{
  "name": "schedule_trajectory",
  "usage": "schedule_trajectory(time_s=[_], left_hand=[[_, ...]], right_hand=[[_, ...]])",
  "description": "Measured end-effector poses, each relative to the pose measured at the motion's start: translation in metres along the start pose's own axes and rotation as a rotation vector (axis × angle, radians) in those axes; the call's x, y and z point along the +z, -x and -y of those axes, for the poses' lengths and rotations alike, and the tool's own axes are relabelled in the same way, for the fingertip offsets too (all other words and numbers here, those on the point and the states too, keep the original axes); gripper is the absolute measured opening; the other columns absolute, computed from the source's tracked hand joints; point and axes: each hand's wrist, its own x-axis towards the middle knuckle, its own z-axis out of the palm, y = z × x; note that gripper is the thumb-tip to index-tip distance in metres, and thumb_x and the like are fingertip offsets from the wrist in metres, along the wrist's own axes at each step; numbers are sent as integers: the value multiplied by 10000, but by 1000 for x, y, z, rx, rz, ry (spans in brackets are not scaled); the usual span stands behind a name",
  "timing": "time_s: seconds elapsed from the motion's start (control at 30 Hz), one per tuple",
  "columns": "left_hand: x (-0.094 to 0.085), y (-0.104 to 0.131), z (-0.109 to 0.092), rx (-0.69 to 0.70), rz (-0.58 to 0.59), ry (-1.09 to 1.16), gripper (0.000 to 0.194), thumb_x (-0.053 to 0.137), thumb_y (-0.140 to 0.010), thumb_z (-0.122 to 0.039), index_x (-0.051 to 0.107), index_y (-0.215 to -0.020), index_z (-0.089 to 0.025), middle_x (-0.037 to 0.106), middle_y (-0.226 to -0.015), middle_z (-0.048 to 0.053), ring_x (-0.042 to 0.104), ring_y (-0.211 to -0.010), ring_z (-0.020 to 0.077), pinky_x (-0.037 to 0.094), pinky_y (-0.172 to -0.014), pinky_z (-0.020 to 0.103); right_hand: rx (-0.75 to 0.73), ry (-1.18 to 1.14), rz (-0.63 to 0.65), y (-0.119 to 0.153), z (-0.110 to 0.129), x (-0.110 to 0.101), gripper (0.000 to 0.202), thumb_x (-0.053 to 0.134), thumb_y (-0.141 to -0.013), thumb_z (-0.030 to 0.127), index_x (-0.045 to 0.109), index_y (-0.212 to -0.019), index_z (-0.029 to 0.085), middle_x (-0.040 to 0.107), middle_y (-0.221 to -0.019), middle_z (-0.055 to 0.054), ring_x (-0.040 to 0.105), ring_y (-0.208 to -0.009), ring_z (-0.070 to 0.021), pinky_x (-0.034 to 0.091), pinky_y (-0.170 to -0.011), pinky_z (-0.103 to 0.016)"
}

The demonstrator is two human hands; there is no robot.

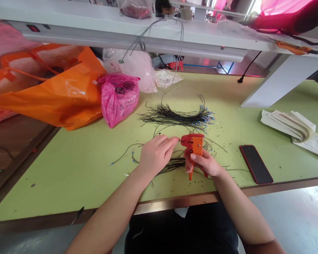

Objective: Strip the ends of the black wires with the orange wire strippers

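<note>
You are holding a black wire (179, 141) at the mouth of an orange wire stripper (198, 144) above the table (82, 169).
Your left hand (156, 151) is pinching the wire; your right hand (205, 163) is gripping the handles. You are apparently stripping an end, the next move likely calling for a steady wire and firm squeeze. 2 wire bundles (175, 114) are lying nearby, 1 beneath your hands. An orange bag (82, 93) and pink bag (119, 102) are hiding most contents.
</note>
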Motion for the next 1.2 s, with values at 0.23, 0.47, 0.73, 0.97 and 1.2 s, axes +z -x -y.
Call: schedule_trajectory(time_s=[0.23,0.47,0.73,0.97,1.2], left_hand=[[0,-1,-1,-12,-6,6,265,506,-1029,-194,742,-909,-206,579,-639,-2,519,-629,132,358,-568,253],[1,0,-1,-22,-5,19,268,504,-1010,-149,739,-893,-199,576,-633,-8,525,-622,134,362,-558,257],[-3,-2,-3,-147,83,190,255,476,-985,-126,701,-889,-198,640,-718,13,573,-684,152,415,-611,272],[-8,-10,3,-501,131,956,457,530,-1004,-477,472,-644,-201,600,-830,45,473,-614,127,423,-577,290],[-4,-11,1,-882,155,1792,500,716,-875,-521,363,-711,-207,475,-683,-73,138,-388,16,135,-354,209]], right_hand=[[-31,36,-33,-1,-2,3,357,705,-917,504,589,-858,172,576,-594,38,583,-526,-131,562,-569,-294],[-43,66,-43,-2,-2,6,419,693,-905,555,535,-770,191,536,-555,49,528,-476,-112,530,-518,-272],[-47,66,-88,-3,-3,15,474,687,-885,601,499,-704,205,462,-479,74,451,-404,-95,462,-435,-241],[-38,-81,-104,-2,0,10,481,687,-867,632,497,-735,211,386,-477,110,321,-360,-65,383,-372,-208],[-36,-123,-46,-4,-1,7,476,657,-882,645,515,-771,205,396,-477,107,311,-355,-64,386,-372,-211]])
